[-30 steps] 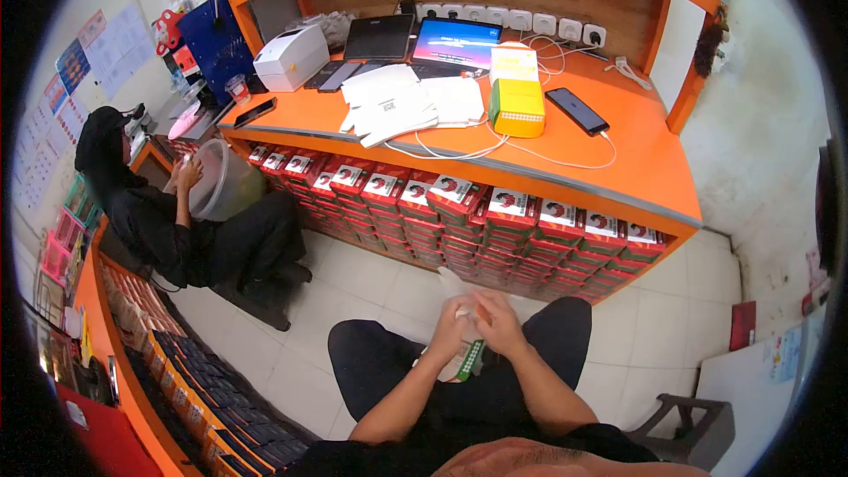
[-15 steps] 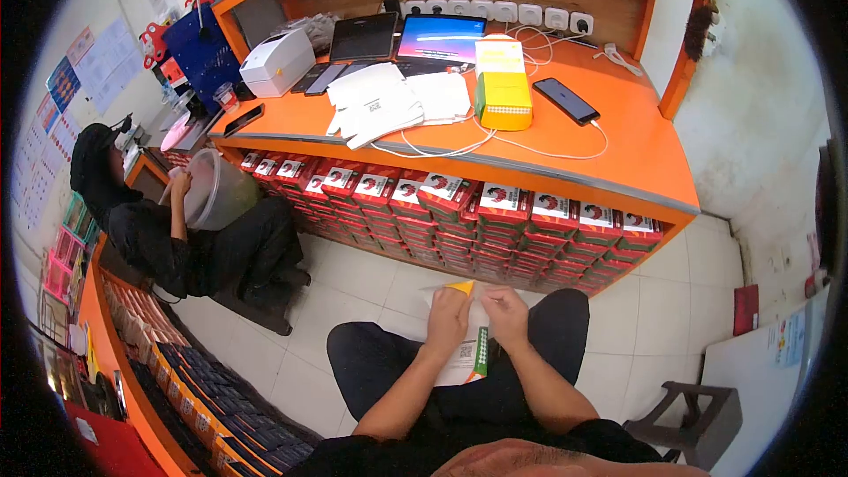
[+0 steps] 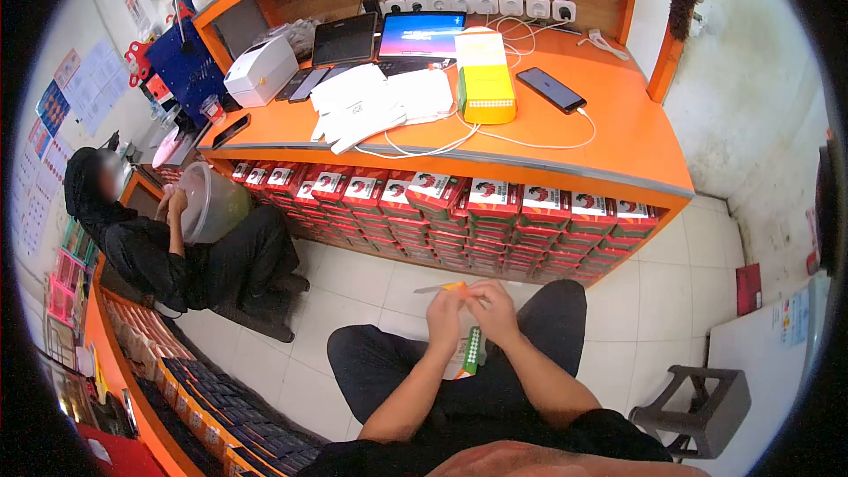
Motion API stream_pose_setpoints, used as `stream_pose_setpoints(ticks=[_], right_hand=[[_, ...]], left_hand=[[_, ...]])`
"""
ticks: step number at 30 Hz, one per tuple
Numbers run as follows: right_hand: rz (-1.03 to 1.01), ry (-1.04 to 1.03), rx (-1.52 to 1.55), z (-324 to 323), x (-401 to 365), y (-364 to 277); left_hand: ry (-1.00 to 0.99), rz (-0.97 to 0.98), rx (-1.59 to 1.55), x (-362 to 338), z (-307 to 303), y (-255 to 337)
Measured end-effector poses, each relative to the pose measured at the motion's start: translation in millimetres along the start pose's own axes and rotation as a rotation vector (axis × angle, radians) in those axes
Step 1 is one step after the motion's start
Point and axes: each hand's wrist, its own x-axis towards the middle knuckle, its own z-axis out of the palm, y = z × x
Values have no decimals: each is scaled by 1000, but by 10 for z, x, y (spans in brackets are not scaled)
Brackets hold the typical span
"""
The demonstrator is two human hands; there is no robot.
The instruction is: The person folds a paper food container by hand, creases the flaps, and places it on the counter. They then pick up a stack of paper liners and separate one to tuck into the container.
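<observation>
Over my lap, both hands grip an unfolded paper carton (image 3: 472, 353) with a white panel and a green dotted edge. My left hand (image 3: 444, 316) is closed on its left side, near a yellow-orange flap that sticks up by the fingertips. My right hand (image 3: 495, 311) pinches the upper part, its fingertips touching those of the left. Most of the carton's upper portion is hidden by my hands. Its lower end hangs between my wrists above my dark trousers.
The orange desk (image 3: 632, 146) ahead holds white paper sheets (image 3: 358, 106), a yellow box (image 3: 486, 79), a charging phone (image 3: 552, 90), a laptop and a label printer (image 3: 262, 69). Red boxes (image 3: 495, 199) are stacked underneath. A seated co-worker (image 3: 168, 238) with a clear tub is left; a stool (image 3: 698, 411) stands right.
My hands have drawn together at the carton's top, the right moving left. Less of the carton shows now, and its flap has shifted left. The co-worker's hands have moved slightly.
</observation>
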Motion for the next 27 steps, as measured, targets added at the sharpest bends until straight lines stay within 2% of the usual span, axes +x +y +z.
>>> stream_pose_setpoints(ticks=[1, 4, 7, 10, 13, 16, 22, 25, 27], right_hand=[[29, 11, 64, 17, 1, -5], [105, 38, 209, 54, -5, 16], [137, 63, 221, 31, -19, 22], [133, 81, 173, 1, -10, -6], [156, 75, 178, -26, -7, -16], [170, 67, 182, -45, -2, -15], [168, 7, 158, -93, 20, -55], [150, 16, 154, -93, 25, -141], [195, 92, 173, -74, 28, -284]], left_hand=[[37, -39, -90, 14, 7, 12], [-26, 17, -56, 36, -64, 28], [-86, 250, 303, -93, -65, 290], [-139, 385, 486, -86, -73, 268], [-134, 386, 502, -88, -75, 290], [-194, 177, 454, -74, -124, 268], [-145, 54, 81, -20, -154, 170], [-95, 58, -178, -59, -76, 445], [-137, 54, -118, -50, -57, 519]])
